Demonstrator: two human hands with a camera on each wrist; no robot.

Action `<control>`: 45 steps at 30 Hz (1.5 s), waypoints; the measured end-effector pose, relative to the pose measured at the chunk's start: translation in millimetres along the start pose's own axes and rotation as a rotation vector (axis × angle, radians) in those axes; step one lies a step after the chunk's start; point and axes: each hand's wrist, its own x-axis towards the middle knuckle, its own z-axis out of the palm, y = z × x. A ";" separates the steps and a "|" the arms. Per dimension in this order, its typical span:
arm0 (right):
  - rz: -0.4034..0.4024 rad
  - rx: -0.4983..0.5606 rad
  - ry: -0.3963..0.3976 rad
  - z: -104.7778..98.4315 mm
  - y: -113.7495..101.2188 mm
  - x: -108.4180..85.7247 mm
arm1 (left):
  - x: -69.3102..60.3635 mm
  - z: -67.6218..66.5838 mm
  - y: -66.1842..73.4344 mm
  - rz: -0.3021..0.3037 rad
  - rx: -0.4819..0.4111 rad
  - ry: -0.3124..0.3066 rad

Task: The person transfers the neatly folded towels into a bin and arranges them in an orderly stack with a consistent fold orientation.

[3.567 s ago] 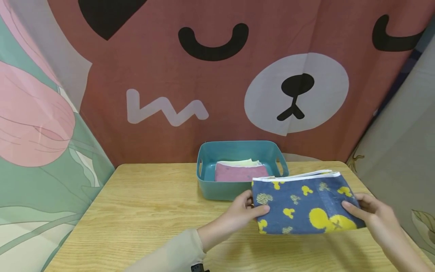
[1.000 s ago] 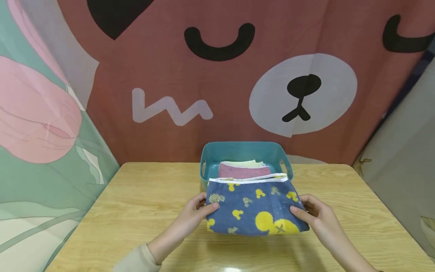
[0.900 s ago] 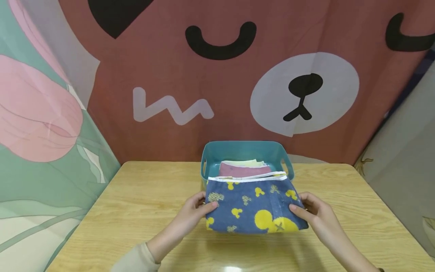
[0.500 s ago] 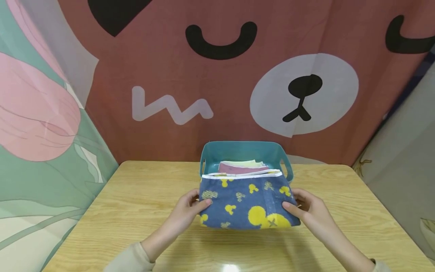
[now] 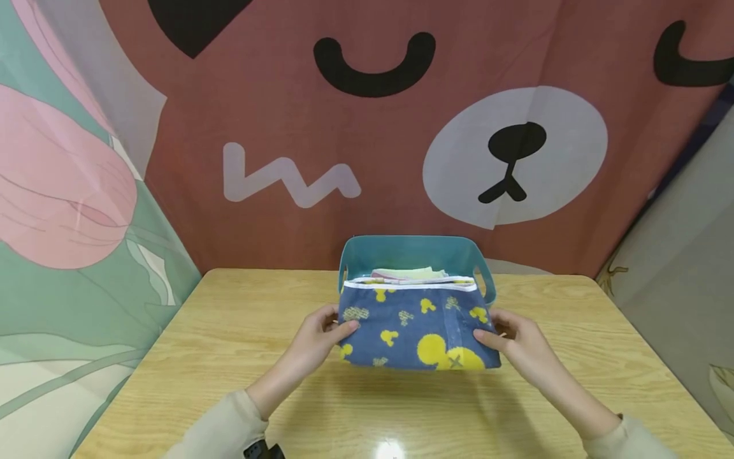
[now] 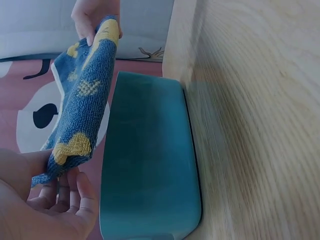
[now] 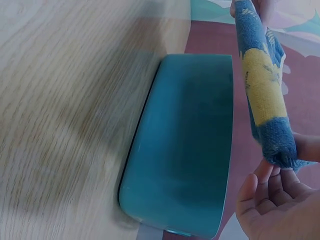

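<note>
A folded blue towel (image 5: 413, 325) with yellow shapes and a white hem is held up in front of a teal basket (image 5: 413, 250). My left hand (image 5: 314, 338) pinches its left edge, thumb in front and fingers behind; my right hand (image 5: 518, 341) pinches the right edge the same way. Both wrist views show the towel (image 6: 85, 95) (image 7: 262, 85) raised off the table, beside the basket's outer wall (image 6: 150, 160) (image 7: 185, 145). Inside the basket, a pale yellow cloth (image 5: 421, 273) and a sliver of pink show above the towel's hem; the rest is hidden.
The basket stands at the back of a light wooden table (image 5: 246, 319), close to a red curtain (image 5: 287, 236) with a bear face. Patterned curtains hang at the left (image 5: 69, 210) and right (image 5: 688, 255).
Both hands have carried the towel leftward from the right side to in front of the basket, then slightly up. It now covers most of the pink cloth. The grip looks the same.
</note>
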 end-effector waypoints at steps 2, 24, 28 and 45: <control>0.003 0.014 0.001 -1.4 0.7 1.7 | 1.5 0.8 0.8 0.006 0.012 0.006; 0.011 0.022 0.008 -0.3 -1.8 28.4 | 26.2 -2.2 6.7 0.035 0.081 0.127; -0.011 0.018 0.016 0.6 -4.3 35.0 | 31.7 -5.1 7.6 0.036 0.109 0.158; -0.136 -0.087 0.095 -0.3 -8.2 56.9 | 54.5 -8.9 10.7 0.079 0.151 0.183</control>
